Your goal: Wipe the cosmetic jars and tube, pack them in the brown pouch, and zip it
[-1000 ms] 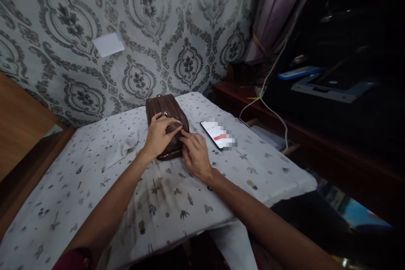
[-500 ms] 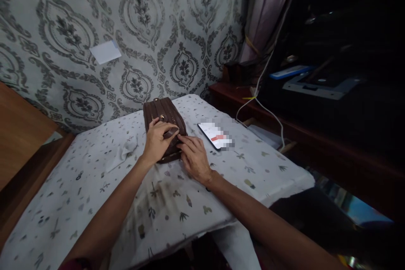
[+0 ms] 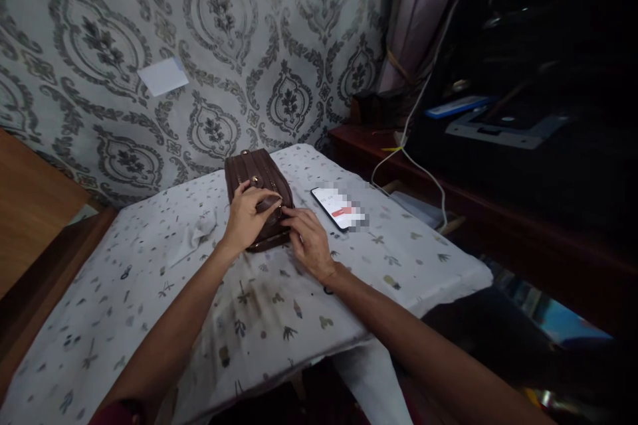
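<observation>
A brown leather-like bag [image 3: 249,165] lies on the patterned cloth, with gold studs on top and thin gold lines, possibly zips, along it. My left hand [image 3: 245,216] arches over its near part, thumb and forefinger pinched together at the right edge. Fingertips of my right hand [image 3: 310,239] meet that same spot from the right, also pinched on the bag's edge. Any small part between the fingertips is too small to make out. A phone [image 3: 335,207] with a lit, partly blurred screen rests to the right of the bag.
The white printed cloth [image 3: 174,319] covers the table. A crumpled white cloth [image 3: 192,238] lies left of the bag. Beyond stands a wallpapered wall [image 3: 209,66]. A white cable [image 3: 426,176] hangs by the dark red furniture [image 3: 359,146] at right, near an open drawer.
The view has shifted slightly. Both hands stay at the same place on the bag's right edge, with only small finger movements.
</observation>
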Available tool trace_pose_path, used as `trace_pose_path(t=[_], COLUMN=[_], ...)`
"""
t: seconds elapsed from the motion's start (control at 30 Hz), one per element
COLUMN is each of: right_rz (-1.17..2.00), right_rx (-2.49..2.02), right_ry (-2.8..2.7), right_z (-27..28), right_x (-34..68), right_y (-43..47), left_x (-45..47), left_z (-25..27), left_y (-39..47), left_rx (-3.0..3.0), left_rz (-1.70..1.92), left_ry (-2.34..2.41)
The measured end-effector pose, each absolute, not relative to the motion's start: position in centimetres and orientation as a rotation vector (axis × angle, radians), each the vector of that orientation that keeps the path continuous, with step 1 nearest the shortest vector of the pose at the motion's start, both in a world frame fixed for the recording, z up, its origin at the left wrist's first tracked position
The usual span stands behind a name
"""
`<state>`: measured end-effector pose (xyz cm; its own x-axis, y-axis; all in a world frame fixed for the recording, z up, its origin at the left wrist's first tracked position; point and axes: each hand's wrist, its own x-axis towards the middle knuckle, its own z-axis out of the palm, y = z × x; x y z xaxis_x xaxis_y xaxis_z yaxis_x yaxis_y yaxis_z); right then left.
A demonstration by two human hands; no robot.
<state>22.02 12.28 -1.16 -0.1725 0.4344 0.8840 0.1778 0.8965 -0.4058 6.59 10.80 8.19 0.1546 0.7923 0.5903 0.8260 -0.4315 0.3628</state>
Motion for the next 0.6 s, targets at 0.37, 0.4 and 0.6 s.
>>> trace_pose_path(t=[0.37,0.4,0.6], right_rz=[0.242,0.237,0.218], right_rx=[-0.452,-0.445,-0.463], right_ry=[-1.753,-1.758,-1.840], right_z=[-1.35,-1.38,-1.82], right_x=[21.99,22.00,22.12], right_y=[12.30,12.21,11.72], left_x=[6.77,6.74,6.66], left_z=[8.54,8.53,8.28], left_y=[10.60,10.60,10.72], left_rx=[-2.392,-2.393,-2.345], left_rz=[-1.048,-1.048,-1.133], left_ry=[-1.669,-1.669,-1.665])
